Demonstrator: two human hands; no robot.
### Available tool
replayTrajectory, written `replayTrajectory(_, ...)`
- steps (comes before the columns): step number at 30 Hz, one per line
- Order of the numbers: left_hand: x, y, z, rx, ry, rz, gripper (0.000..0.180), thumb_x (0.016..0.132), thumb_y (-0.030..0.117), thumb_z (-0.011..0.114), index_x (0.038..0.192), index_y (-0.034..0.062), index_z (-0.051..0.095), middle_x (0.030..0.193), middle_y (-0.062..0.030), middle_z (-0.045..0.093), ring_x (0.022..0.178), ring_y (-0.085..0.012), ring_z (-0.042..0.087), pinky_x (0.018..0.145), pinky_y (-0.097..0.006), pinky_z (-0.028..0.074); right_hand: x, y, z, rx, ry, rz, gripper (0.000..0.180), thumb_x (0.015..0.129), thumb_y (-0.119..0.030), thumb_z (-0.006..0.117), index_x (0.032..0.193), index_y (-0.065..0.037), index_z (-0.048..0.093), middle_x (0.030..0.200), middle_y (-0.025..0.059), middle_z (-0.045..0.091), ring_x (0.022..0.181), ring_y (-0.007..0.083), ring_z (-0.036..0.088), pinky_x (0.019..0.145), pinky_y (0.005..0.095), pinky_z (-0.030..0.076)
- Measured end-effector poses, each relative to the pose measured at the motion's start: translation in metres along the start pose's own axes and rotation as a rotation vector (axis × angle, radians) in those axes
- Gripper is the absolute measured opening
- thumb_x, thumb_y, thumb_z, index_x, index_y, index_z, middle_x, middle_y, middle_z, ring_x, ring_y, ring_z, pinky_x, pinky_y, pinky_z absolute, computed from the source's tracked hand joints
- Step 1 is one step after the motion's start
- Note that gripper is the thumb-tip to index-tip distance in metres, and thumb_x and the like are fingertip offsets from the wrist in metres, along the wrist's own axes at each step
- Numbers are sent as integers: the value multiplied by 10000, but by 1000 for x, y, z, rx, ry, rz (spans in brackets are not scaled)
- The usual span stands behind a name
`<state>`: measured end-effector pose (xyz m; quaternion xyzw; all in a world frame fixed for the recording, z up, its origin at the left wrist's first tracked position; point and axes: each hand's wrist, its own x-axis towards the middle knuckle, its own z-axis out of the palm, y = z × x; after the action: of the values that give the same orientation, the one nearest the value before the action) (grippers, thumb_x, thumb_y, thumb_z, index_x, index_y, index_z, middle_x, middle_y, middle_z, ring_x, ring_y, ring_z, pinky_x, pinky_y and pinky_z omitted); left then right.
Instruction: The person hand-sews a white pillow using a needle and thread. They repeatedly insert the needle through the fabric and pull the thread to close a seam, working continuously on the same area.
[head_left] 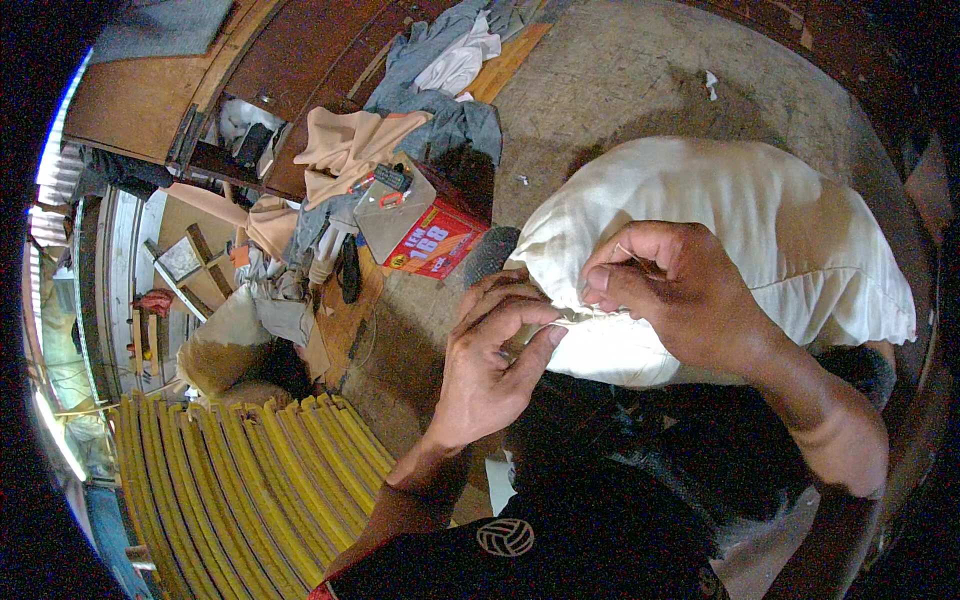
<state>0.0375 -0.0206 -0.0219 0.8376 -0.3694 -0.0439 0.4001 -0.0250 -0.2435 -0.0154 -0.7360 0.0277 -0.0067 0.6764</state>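
Observation:
A large stuffed white cushion (700, 190) lies across my lap, its near left corner turned toward me. At that corner my left hand (495, 355) pinches the fabric edge between thumb and fingers. Just to the right, my right hand (675, 285) is closed in a pinch close above the same edge. A thin, pale, thread-like line shows by its fingers, but what they hold is too small to make out. The two hands are a short gap apart, with gathered cloth between them.
A red rectangular can (440, 240) with small tools on top stands at the left. Beyond it lie beige cloth (345, 155) and blue-grey cloth (465, 130). Yellow slats (250, 480) fill the lower left. Concrete floor (600, 60) stretches behind the cushion.

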Motion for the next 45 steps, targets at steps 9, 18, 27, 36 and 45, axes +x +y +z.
replayTrajectory(9,0,-3,2,2,22,37,150,835,33,780,970,39,714,1017,-103,704,1153,-336,611,1043,-447,447,0,1,2,35,-2,-3,254,944,-208,639,940,38,703,808,111,717,755,162,675,700,329,533)
replayTrajectory(18,-1,-11,24,-30,207,159,188,777,23,807,933,77,719,1057,-105,698,1181,-361,601,1048,-505,436,2,5,1,90,17,58,264,943,-144,681,1128,44,657,866,106,736,787,151,697,724,301,557)
replayTrajectory(27,-13,-23,24,188,251,518,222,659,111,896,841,126,769,1145,-51,707,1251,-353,568,1121,-592,364,6,5,-3,51,-36,71,329,956,-118,668,1236,51,634,847,79,716,755,115,664,673,268,535)
replayTrajectory(36,-67,-11,-3,-477,-142,546,149,880,89,766,1011,76,696,985,-92,764,1082,-361,689,997,-589,499,8,4,-13,27,-179,90,253,997,-156,652,1196,-1,673,795,1,643,674,70,569,628,249,489)
replayTrajectory(45,-175,-129,-28,-279,-886,-128,167,902,108,744,1052,73,681,1024,-75,723,885,-287,704,763,-382,574,-18,-34,-39,370,-111,106,328,1004,-268,662,1215,-16,670,760,-15,566,627,76,539,615,264,495)
